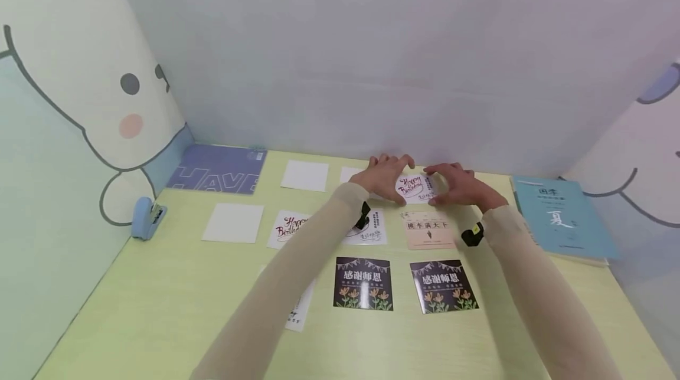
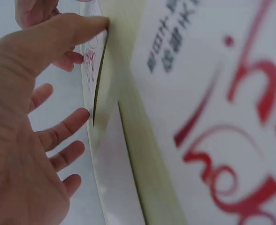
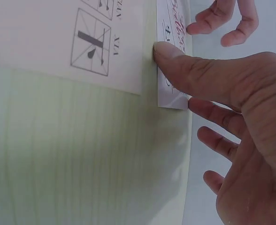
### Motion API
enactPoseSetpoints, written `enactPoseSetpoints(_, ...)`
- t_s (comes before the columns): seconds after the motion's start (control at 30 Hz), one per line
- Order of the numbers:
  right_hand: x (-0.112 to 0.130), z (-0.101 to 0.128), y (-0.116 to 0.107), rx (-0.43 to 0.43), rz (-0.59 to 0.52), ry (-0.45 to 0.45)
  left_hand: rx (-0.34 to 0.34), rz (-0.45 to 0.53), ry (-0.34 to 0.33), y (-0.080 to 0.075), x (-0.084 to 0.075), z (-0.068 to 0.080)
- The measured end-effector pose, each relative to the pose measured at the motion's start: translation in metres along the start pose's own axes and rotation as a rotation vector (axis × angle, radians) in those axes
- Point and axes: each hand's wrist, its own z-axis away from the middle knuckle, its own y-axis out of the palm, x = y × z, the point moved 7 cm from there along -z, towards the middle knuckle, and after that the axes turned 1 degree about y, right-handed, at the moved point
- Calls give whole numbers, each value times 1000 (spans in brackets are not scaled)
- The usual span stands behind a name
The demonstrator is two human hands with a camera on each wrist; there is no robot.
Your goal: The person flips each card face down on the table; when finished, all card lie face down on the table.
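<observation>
At the back of the table lies a white card with red "Happy Birthday" lettering (image 1: 414,189). My left hand (image 1: 381,178) holds its left end, thumb at the near edge and index finger at the far edge. At the right end, my right hand (image 1: 461,185) grips it likewise; its thumb (image 3: 173,56) shows on the near edge. A white card (image 1: 349,174) is partly covered by the left hand. Just in front lie a pink card (image 1: 430,231) and another birthday card (image 1: 372,232), the latter partly behind the left sleeve.
Two dark flowered cards (image 1: 363,294) lie nearer. Further left are another birthday card (image 1: 287,228), blank white cards (image 1: 232,223), a purple folder (image 1: 218,170) and a small blue stapler-like tool (image 1: 143,218). A blue book (image 1: 563,215) lies right. A wall (image 1: 345,73) rises behind.
</observation>
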Motion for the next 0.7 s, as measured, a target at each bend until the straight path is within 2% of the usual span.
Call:
enactPoseSetpoints(0.1,1,-2,0,2,11,-9,22,-16,-20,-1,-4,0)
enactPoseSetpoints(0.27,1,0,-4,7,14,16,50,33,-28,0,-9,0)
enactPoseSetpoints(0.43,2,6,-5,21,4,41,53,35,-33,4,-11,1)
enactPoseSetpoints(0.7,14,11,-15,-22,32,-19,52,32,-31,4,-14,0)
